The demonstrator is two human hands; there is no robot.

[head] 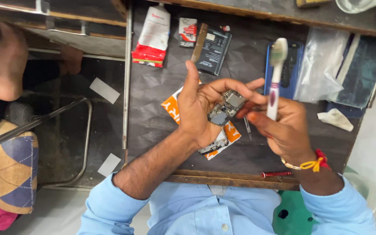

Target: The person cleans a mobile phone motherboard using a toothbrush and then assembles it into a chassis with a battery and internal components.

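1. Two hands are meeting over the middle of the dark tabletop point(162, 100): the left hand point(199, 109) is gripping a small circuit board point(226, 106), and the right hand point(283, 126) is gripping a toothbrush point(275, 78).
2. Left fingers point(236, 85) are curling narrow around the board, thumb pointing toward 12 o'clock; the board is lying face up across them, its long axis running from 7 o'clock to 1 o'clock.
3. Right fingers point(251, 114) are closing tight on the toothbrush handle, and one fingertip is touching the board's 4 o'clock edge.
4. The toothbrush is standing nearly upright in view, handle at 6 o'clock and bristle head at 12 o'clock, so the bristles are sitting well apart from the board, at about 1 o'clock from it.
5. From the right hand, the board is lying at 9 o'clock, just beside the fingertips; the left hand is the nearer one, since it is carrying the board.
6. Under the left hand an orange-and-white packet point(172, 106) is lying flat on the tabletop, with another metal part point(212, 147) resting on it at 6 o'clock from the board.
7. A blue phone point(294, 69) is lying behind the toothbrush at 12 o'clock, a clear plastic bag point(323, 61) just beside it at 3 o'clock.
8. A red screwdriver point(276, 174) is resting on the tabletop's near edge, at 6 o'clock from the right hand.
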